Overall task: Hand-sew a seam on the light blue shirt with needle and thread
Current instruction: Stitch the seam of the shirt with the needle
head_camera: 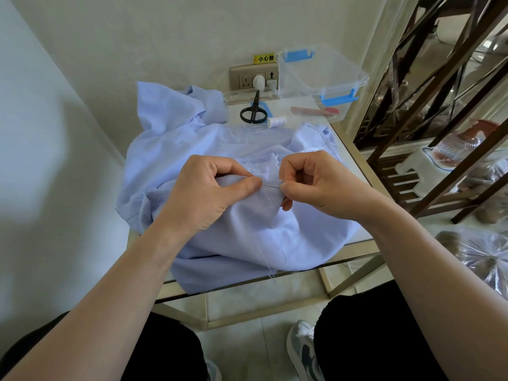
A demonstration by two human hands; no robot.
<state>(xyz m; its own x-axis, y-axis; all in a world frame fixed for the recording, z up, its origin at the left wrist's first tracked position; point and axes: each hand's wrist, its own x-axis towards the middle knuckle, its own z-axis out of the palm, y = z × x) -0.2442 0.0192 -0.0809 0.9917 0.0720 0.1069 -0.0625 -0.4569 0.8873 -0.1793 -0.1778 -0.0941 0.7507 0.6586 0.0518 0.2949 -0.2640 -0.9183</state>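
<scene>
The light blue shirt (242, 232) lies crumpled over a small glass table. My left hand (209, 191) pinches a raised fold of its fabric between thumb and fingers. Just to the right, my right hand (310, 180) pinches the end of a thin metal needle (272, 185), whose point goes into the fold beside my left thumb. A pale thread (265, 243) trails from the seam down over the shirt to the table's front edge.
Behind the shirt lie black scissors (254, 112), a white thread spool (276, 121) and a clear plastic box (321, 75) with blue latches. A wall socket (253, 77) sits at the back. A dark wooden shelf (439, 105) stands to the right. The table's metal frame (354, 248) edges the front.
</scene>
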